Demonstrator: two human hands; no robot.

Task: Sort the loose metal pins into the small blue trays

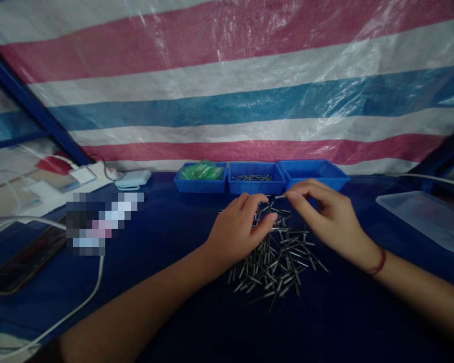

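Note:
A loose pile of thin metal rivets [268,262], each a slim pin with a thicker part, lies on the dark blue table in front of me. My left hand [236,224] is over the pile's left side, thumb and index finger apart with no rivet visibly held between them. At the upper right of the pile, my right hand [327,217] pinches a single rivet [280,196] between thumb and index finger, its tip pointing left. The right hand's other fingers are curled and partly hidden.
Three blue bins line the back: one with green plastic bags [202,171], a middle bin [255,187] with some rivets, and a right bin [312,169]. A clear plastic lid [423,219] lies right. Left are a phone [26,257], white cables and a power strip [87,176].

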